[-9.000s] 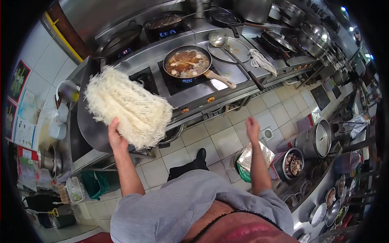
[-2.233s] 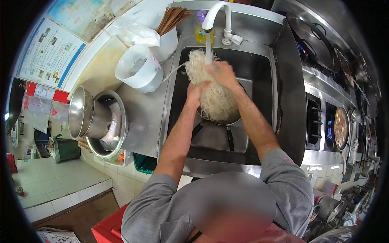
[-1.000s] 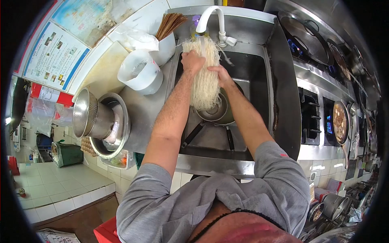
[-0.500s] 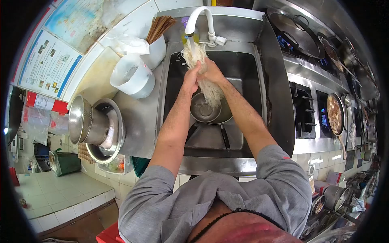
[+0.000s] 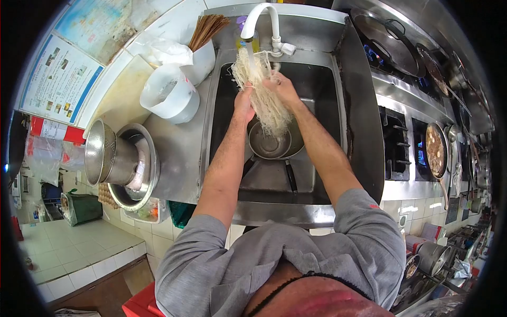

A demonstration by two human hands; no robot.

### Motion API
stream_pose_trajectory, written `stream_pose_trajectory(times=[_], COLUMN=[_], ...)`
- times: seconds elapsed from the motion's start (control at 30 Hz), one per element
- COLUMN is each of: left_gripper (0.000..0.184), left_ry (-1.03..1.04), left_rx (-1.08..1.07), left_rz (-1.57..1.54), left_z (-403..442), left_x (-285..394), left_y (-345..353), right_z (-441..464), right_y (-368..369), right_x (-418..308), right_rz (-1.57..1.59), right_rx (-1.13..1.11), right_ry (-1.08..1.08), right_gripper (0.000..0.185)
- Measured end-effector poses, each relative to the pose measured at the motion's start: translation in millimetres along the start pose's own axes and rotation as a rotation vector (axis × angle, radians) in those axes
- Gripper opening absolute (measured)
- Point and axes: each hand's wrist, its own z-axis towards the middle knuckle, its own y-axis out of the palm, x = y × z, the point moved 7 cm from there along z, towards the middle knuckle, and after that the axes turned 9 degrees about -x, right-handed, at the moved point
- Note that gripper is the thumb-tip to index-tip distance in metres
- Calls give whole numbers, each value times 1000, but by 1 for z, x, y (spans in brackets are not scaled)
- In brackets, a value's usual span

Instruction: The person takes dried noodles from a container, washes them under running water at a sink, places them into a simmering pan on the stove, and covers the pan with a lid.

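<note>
A bundle of pale, thin noodles [image 5: 266, 98] hangs in loose, tangled strands between my hands, under the white tap [image 5: 262, 21]. Water from the spout falls on its upper end. My left hand [image 5: 244, 104] is closed on the bundle's left side, with some fingers behind the strands. On the other side, my right hand [image 5: 282, 91] grips it near the top. The lower strands dangle over a small metal pan [image 5: 268, 145] in the sink [image 5: 317, 182]. This pan sits on another one, and two dark handles point towards me.
Left of the sink stand a white plastic tub [image 5: 169, 98], a container with a bundle of thin sticks [image 5: 208, 31], and a metal bowl [image 5: 155, 182] holding strainers [image 5: 100, 153]. On the right, a stove carries a wok [image 5: 388, 45] and a frying pan of food [image 5: 435, 150] near lit flames.
My hands have moved apart, and the noodles have spread wider between them. My right hand has shifted slightly right, my left hand slightly down and left. The water still runs.
</note>
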Motion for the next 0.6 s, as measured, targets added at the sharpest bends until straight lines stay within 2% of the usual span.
stream_pose_trajectory(times=[0.03, 0.1, 0.2, 0.27, 0.33, 0.47, 0.53, 0.6], left_gripper=[42, 45, 47, 46, 45, 43, 43, 43], left_ry=[3, 38, -51, -47, -46, -50, -44, -40], left_rx=[1, -8, -6, 20, 41, 23, 36, 61], left_rz=[1, 162, 12, 61, 112, 131, 101, 68], left_z=[0, -3, -8, -13, -14, -18, -24, -32], left_x=[1, 6, 5, 4, 2, 0, -4, -10], left_y=[0, 2, 3, 4, 1, -4, -7, -12], right_z=[0, -1, 4, 7, 3, -6, -13, -19], right_y=[7, 13, 18, 15, 16, 4, -8, -13], right_x=[-4, -10, -6, 6, 3, 2, 6, 8], right_rz=[-99, -157, -250, -286, -23, 115, 280, 252], right_rx=[-2, -28, -73, -91, -103, -81, -14, 0], right_ry=[7, 4, 42, 85, 34, 73, 91, 70], right_gripper=[60, 66, 75, 77, 67, 54, 46, 41])
